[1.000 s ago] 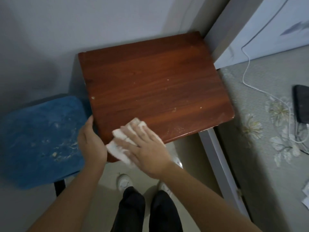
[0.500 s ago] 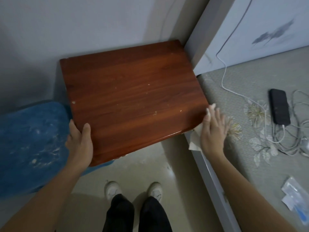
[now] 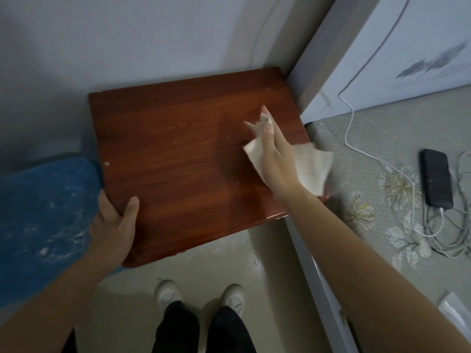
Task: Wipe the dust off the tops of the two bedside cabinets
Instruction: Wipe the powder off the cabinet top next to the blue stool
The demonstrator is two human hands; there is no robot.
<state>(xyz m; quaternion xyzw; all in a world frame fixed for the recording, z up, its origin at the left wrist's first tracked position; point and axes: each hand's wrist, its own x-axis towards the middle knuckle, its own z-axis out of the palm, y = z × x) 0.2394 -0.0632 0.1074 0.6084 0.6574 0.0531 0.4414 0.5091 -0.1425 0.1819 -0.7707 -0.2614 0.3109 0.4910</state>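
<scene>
The bedside cabinet (image 3: 178, 161) is seen against the wall (image 3: 127, 47), beside the bed (image 3: 377, 138). Its near-left corner is gripped by the left hand (image 3: 114, 225), thumb on top. The right hand (image 3: 275, 161) is laid flat, fingers straight, on the cloth (image 3: 312, 166) near the right edge.

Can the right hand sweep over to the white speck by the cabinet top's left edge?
Probably yes: the cabinet top lies bare between the right hand and the speck; the left hand grips the front corner, clear of that path.
</scene>
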